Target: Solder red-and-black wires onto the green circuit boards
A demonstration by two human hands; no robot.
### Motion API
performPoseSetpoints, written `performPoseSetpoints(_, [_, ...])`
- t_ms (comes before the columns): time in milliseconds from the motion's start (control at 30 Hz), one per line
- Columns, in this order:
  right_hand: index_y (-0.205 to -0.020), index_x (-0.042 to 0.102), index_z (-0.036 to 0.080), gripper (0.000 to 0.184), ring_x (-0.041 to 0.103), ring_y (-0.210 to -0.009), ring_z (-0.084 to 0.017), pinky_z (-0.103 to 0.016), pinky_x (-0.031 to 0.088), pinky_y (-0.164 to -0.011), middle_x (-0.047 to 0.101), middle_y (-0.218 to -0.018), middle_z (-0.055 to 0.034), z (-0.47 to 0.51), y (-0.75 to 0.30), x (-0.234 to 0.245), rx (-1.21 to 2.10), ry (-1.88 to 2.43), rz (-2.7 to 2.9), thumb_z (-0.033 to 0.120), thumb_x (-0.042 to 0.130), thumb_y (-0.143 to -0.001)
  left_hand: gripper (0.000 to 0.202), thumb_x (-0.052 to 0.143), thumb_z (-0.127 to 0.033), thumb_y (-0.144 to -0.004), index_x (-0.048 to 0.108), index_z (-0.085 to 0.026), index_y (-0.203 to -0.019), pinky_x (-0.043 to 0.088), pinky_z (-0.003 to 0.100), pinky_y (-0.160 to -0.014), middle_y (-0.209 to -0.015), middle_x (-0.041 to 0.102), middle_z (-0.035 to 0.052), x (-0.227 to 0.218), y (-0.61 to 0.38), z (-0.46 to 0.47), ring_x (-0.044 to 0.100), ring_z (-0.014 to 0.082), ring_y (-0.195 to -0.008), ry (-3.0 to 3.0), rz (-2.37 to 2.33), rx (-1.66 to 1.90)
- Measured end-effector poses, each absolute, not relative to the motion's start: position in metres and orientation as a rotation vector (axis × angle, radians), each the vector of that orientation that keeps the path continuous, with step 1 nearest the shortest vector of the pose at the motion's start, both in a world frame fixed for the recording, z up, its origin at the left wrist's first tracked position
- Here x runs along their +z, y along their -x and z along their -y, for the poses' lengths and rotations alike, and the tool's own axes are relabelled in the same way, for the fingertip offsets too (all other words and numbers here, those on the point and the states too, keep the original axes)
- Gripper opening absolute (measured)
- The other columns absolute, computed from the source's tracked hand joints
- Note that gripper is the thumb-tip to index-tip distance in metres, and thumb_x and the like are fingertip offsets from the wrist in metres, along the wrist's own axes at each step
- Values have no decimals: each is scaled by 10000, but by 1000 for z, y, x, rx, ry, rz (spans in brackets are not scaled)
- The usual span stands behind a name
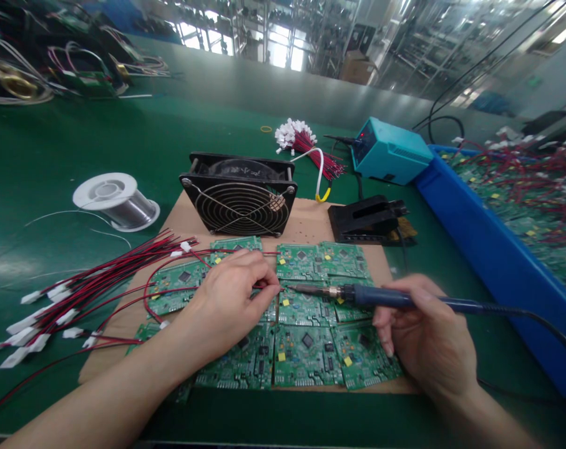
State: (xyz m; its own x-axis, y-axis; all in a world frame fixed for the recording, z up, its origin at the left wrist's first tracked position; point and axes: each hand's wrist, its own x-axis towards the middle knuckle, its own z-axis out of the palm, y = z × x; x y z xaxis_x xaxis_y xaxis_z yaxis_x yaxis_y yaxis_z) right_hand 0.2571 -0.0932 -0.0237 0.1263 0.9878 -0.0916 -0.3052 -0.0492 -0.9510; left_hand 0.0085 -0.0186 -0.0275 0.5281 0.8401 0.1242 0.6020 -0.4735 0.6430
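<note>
My right hand (427,337) grips a blue-handled soldering iron (380,297), its tip pointing left over a green circuit board (311,310) in the middle of the group. My left hand (238,290) is closed in a pinch on a thin red and black wire (260,285), whose end lies close to the iron's tip. Whether tip and wire touch, I cannot tell. Several more circuit boards (306,355) lie side by side on a sheet of cardboard (170,224). A bundle of red and black wires with white connectors (58,312) spreads out to the left.
Behind the boards stands a black fan (243,196). A solder spool (133,206) sits at left, an iron stand (364,218) at right. Farther back are a teal soldering station (390,153) and a wire bundle (306,143). A blue bin (493,249) holds wired boards.
</note>
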Motion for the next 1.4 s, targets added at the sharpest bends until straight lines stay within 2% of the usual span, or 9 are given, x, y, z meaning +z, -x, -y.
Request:
performPoseSetpoints(167, [-853, 673, 175, 187, 620, -411, -150, -189, 488, -324, 701, -598, -45, 94, -260, -26, 1302, 1101, 866, 354, 632, -887, 158, 564, -145, -838, 619, -174, -692, 460, 373, -797, -722, 628, 10, -26, -9, 18, 591, 186, -749, -2235, -1176, 536])
performPoseSetpoints(1033, [-835, 667, 173, 175, 619, -414, -155, -193, 483, -321, 697, -592, -46, 95, -260, -27, 1309, 1124, 876, 340, 632, -874, 148, 568, -146, -802, 625, -182, -670, 443, 332, -712, -711, 630, 12, -25, -11, 19, 579, 193, -752, -2207, -1266, 511])
performPoseSetpoints(1400, [-725, 668, 187, 206, 529, -302, -144, -194, 416, -254, 652, -492, -32, 90, -254, -13, 1110, 1160, 776, 378, 685, -802, 142, 584, -130, -804, 611, -182, -674, 450, 333, -743, -707, 632, 0, -26, -11, 18, 590, 188, -761, -2208, -1228, 525])
